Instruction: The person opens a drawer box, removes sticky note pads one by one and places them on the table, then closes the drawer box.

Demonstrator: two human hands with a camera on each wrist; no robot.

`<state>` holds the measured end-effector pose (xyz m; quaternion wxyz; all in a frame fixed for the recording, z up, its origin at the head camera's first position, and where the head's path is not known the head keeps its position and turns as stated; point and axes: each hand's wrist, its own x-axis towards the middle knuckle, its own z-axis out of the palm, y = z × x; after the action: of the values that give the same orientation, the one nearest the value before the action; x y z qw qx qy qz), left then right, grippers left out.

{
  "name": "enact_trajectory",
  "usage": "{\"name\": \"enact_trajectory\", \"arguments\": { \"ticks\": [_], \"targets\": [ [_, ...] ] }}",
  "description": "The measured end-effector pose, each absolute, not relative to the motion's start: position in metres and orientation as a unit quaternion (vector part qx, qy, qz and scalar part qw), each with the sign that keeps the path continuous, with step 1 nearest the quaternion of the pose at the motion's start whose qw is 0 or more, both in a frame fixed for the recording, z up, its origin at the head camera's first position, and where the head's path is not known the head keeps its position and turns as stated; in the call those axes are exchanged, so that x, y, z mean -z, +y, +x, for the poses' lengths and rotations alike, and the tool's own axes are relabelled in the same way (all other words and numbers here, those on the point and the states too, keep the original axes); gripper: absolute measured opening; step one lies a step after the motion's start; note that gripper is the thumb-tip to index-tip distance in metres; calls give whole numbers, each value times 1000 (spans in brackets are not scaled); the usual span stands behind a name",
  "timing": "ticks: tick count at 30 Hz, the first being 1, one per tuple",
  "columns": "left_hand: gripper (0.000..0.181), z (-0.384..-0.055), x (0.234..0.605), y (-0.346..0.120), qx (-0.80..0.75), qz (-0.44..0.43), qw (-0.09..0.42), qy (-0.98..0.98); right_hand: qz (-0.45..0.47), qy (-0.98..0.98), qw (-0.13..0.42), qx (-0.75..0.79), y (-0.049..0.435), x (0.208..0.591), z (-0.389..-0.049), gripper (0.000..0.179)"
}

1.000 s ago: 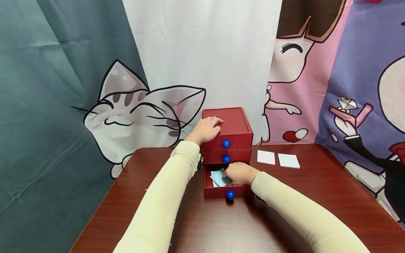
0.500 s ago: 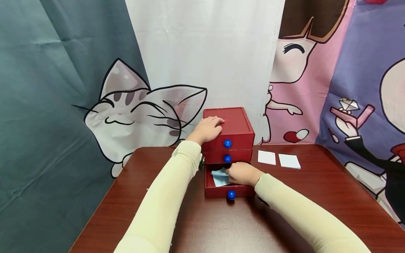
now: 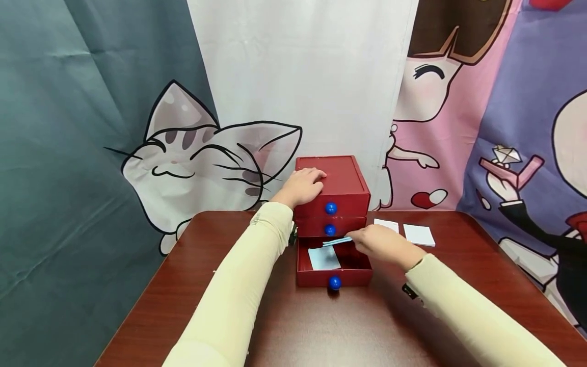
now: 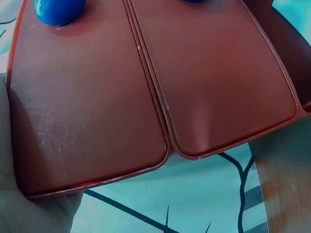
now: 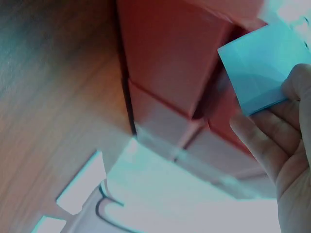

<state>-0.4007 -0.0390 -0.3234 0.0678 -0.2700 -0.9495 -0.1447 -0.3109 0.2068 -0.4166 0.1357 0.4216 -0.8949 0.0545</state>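
Observation:
A red three-drawer box [image 3: 339,176] with blue knobs stands on the table, its bottom drawer [image 3: 316,279] pulled out. My left hand [image 3: 300,187] rests on the left side of the box top; part of it shows at the box's edge in the left wrist view. Just above the drawer's right side, my right hand [image 3: 382,244] pinches a thin stack of light-blue sticky notes [image 5: 262,63] between thumb and fingers. Another light-blue square sheet [image 3: 324,258] lies inside the drawer, towards its left.
Two white square note pads [image 3: 418,234] lie on the brown table [image 3: 257,316] to the right of the box, the nearer one partly behind my right hand. A cartoon-printed curtain [image 3: 298,76] hangs behind the table.
My right hand has risen out of the drawer and moved right, lifting the light-blue sticky notes. A light-blue sheet stays in the drawer. My left hand stays on the box.

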Motion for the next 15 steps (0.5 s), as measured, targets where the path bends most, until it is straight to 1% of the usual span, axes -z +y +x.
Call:
{"name": "enact_trajectory", "arguments": {
  "ticks": [5, 8, 15],
  "targets": [
    [46, -402, 324, -40, 146, -270, 72, -949, 397, -899, 172, -74, 238, 404, -309, 14],
    [46, -402, 324, -40, 145, -271, 70, -949, 385, -899, 191, -84, 258, 399, -309, 19],
    [45, -403, 324, -38, 146, -270, 74, -949, 318, -917, 223, -90, 293, 398, -310, 18]
  ]
}}
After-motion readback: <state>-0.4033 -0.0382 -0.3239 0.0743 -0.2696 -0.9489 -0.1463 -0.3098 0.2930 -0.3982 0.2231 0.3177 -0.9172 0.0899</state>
